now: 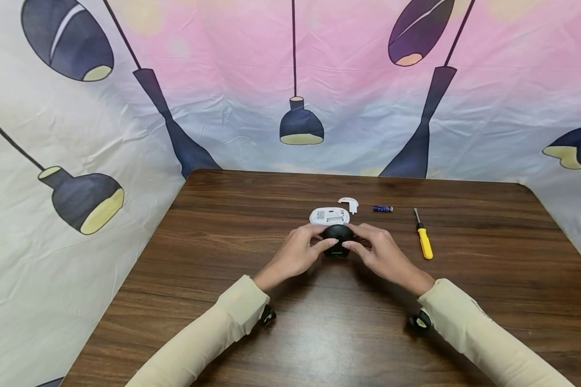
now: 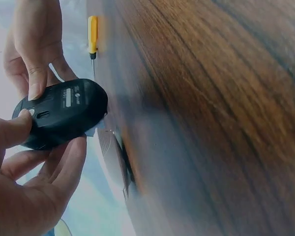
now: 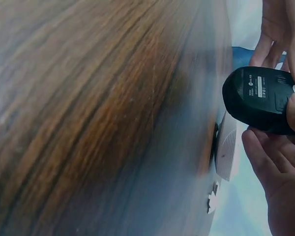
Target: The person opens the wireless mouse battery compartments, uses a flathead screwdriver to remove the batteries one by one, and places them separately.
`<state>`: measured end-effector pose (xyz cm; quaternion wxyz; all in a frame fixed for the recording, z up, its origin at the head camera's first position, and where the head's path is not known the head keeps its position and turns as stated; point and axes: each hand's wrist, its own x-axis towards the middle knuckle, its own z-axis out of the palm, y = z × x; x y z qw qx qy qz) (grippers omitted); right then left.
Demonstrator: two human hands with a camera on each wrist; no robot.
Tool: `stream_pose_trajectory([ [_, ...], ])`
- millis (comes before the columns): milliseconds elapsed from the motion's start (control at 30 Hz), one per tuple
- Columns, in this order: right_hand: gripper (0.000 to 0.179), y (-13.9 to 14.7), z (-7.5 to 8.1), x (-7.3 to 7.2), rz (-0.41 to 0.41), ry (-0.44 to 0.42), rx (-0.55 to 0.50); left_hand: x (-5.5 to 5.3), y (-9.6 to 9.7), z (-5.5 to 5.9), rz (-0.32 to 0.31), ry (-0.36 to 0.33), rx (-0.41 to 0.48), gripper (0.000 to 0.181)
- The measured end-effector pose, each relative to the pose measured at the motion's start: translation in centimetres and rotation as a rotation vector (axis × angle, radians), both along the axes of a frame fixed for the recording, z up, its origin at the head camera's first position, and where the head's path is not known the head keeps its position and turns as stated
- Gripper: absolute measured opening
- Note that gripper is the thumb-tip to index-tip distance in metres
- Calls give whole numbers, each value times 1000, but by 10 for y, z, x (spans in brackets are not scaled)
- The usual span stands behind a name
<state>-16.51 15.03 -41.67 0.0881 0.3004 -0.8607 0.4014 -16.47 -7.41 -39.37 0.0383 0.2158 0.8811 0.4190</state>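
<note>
Left hand (image 1: 296, 251) and right hand (image 1: 386, 253) fingers hold a black mouse (image 1: 338, 233) near the white mouse (image 1: 323, 215), likely examining it; opening needs steadiness.

We count two mice near the centre of the head frame, one black mouse (image 1: 338, 232) and one white mouse (image 1: 319, 216); slightly right of centre we find one white cover (image 1: 352, 204) and one blue battery (image 1: 382, 208); further right, one screwdriver (image 1: 424, 244); we see two hands, a left hand (image 1: 295, 251) and a right hand (image 1: 384, 255); two sleeves, lower left (image 1: 198, 336) and lower right (image 1: 484, 328); two small black devices, one at each cuff (image 1: 268, 314) (image 1: 420, 322); one table (image 1: 300, 333) across the lower frame; seven printed lamps (image 1: 302, 123), three left, one top centre, three right.
</note>
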Motion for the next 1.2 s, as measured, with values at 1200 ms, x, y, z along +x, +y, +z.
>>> stream_pose_trajectory([
  [1200, 54, -12, -2, -3, -39, -237, -135, -10, 5, -7, 157, -170, 102, 41],
])
